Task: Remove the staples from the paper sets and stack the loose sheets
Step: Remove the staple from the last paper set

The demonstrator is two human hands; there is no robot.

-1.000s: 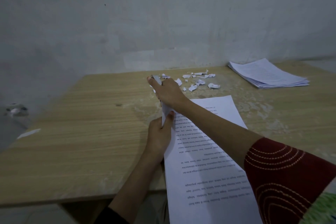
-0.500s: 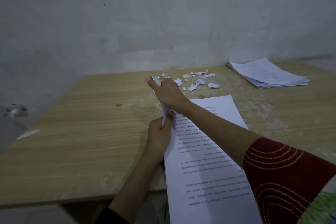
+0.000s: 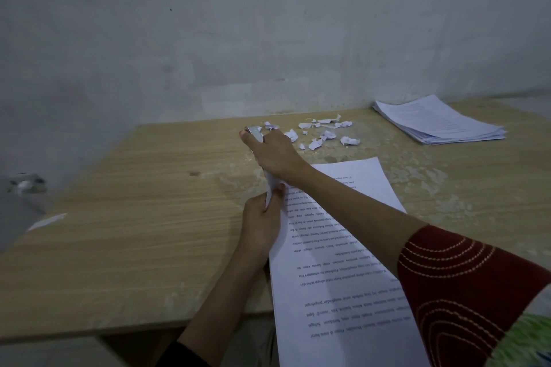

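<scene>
On the table (image 3: 134, 232), left hand (image 3: 261, 225) pinching corner of paper set (image 3: 343, 292), right hand (image 3: 275, 153) gripping metal tool (image 3: 255, 132) (upside-down print, unreadable).

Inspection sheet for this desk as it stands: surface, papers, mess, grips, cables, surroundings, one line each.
Surface: wooden table, top worn pale in patches towards the far side.
Job's things: paper set overhangs the near edge, print upside down; stack of loose sheets at far right; metal tool.
Clutter: torn paper scraps near the far edge; white slip near the left edge.
Grips: left hand pinches the set's raised far-left corner; right hand holds the tool just beyond that corner.
Cables: nothing seen.
Surroundings: bare grey wall; blurred object at left, cannot tell what.
</scene>
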